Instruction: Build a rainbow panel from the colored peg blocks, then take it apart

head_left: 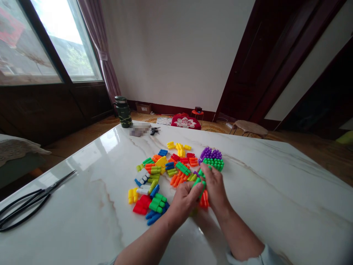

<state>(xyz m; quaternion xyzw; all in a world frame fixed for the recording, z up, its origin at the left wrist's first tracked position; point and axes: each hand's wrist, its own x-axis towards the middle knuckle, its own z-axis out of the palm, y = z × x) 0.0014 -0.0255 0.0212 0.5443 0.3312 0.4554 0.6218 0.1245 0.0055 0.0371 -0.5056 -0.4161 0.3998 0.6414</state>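
My left hand [185, 200] is closed around a green toy block [199, 184], its thumb lying along the block. Close beside it, my right hand [216, 187] grips another green toy block [204, 171] between thumb and fingers. Whether the two held blocks touch is hard to make out. Just behind my right hand lie a cluster of green blocks [215, 163] and a cluster of purple blocks [211, 153]. Left of my hands spreads a loose pile of coloured blocks, with an orange one [178, 179], a red one [142, 204] and a green one [158, 203].
Large black-handled scissors [45, 192] lie on the white marbled table [91, 213] at the left. A camouflage flask [123, 112], a blurred-out item [140, 129] and keys [154, 130] are at the far corner. Beyond the table stands a stool [250, 127].
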